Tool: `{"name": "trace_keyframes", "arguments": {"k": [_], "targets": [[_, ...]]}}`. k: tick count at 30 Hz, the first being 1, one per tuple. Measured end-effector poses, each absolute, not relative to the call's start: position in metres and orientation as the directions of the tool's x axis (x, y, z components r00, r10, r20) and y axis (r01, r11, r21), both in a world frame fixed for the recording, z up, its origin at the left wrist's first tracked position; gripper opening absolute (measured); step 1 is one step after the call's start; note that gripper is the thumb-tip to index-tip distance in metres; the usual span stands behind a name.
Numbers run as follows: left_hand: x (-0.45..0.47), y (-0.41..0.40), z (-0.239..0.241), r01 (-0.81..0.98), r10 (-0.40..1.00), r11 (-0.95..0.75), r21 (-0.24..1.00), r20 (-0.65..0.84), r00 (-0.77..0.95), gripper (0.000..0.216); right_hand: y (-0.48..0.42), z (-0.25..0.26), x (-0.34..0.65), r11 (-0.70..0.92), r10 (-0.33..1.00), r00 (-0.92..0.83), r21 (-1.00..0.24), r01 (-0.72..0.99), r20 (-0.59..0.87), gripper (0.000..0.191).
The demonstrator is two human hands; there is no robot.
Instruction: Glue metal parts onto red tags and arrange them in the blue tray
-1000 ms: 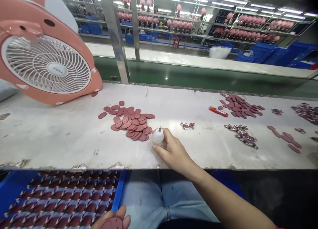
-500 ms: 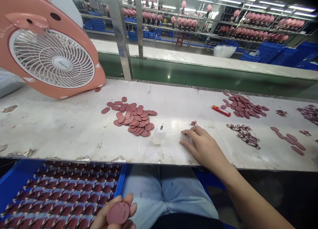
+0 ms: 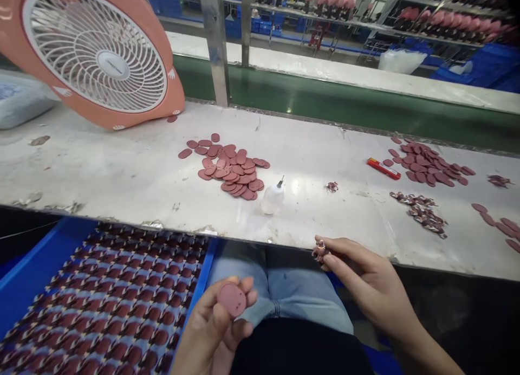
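My left hand (image 3: 217,326) is over my lap and grips a round dark-red disc (image 3: 231,299) between thumb and fingertips. My right hand (image 3: 361,283) hovers just off the table's front edge, its fingertips pinched on a few small dark-red pieces (image 3: 319,250). A small white squeeze bottle (image 3: 273,198) with a thin nozzle stands on the table beside a pile of dark-red oval discs (image 3: 229,169). One small cluster of tiny pieces (image 3: 332,186) lies to the right of the bottle.
A pink fan (image 3: 97,55) leans at the back left. A blue tray (image 3: 36,266) of arranged discs sits below the table at left. More discs (image 3: 426,163), a red lighter (image 3: 383,168) and small parts (image 3: 422,212) lie at right. A green conveyor (image 3: 325,109) runs behind.
My right hand let go of the bottle, reached to the small pieces on the table, then drew back toward my lap holding some. My left hand rose with the disc.
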State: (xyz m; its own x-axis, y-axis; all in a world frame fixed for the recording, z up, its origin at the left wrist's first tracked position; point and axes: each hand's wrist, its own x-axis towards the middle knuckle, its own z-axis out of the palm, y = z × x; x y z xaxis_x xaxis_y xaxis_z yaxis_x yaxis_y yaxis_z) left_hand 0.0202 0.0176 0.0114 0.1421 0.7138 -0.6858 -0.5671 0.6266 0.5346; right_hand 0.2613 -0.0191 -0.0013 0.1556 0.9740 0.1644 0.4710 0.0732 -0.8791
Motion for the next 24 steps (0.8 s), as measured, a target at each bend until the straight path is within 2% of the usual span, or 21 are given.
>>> {"name": "trace_keyframes", "arguments": {"k": [4,9,11,13,18,21,24], "targets": [[0.022,0.013,0.017,-0.534,0.654,0.717,0.448,-0.698,0.292,0.039,-0.010,0.008,0.236,-0.034,0.996,0.083,-0.985,0.171,-0.020,0.015],[0.017,0.006,0.012,-0.534,0.656,0.738,0.413,-0.628,0.420,0.037,-0.002,0.025,0.211,-0.214,0.975,-0.102,-0.963,-0.165,-0.199,0.012],[0.013,0.004,0.008,-0.539,0.672,0.732,0.417,-0.574,0.469,0.034,0.000,0.033,0.205,-0.223,0.968,-0.146,-0.966,-0.128,-0.204,0.020],[0.010,0.004,0.005,-0.546,0.689,0.721,0.427,-0.529,0.496,0.030,0.001,0.040,0.202,-0.174,0.971,-0.168,-0.985,-0.012,-0.169,0.024],[0.007,0.003,0.003,-0.562,0.699,0.712,0.421,-0.503,0.509,0.032,0.006,0.045,0.197,0.034,0.970,-0.243,-0.977,0.212,-0.019,0.019],[0.007,0.003,0.001,-0.574,0.698,0.713,0.404,-0.493,0.519,0.028,0.009,0.045,0.196,0.114,0.965,-0.259,-0.958,0.261,0.045,0.019],[0.006,0.003,0.000,-0.585,0.699,0.712,0.390,-0.477,0.533,0.026,0.011,0.046,0.193,0.107,0.956,-0.294,-0.957,0.271,0.023,0.020]]}}
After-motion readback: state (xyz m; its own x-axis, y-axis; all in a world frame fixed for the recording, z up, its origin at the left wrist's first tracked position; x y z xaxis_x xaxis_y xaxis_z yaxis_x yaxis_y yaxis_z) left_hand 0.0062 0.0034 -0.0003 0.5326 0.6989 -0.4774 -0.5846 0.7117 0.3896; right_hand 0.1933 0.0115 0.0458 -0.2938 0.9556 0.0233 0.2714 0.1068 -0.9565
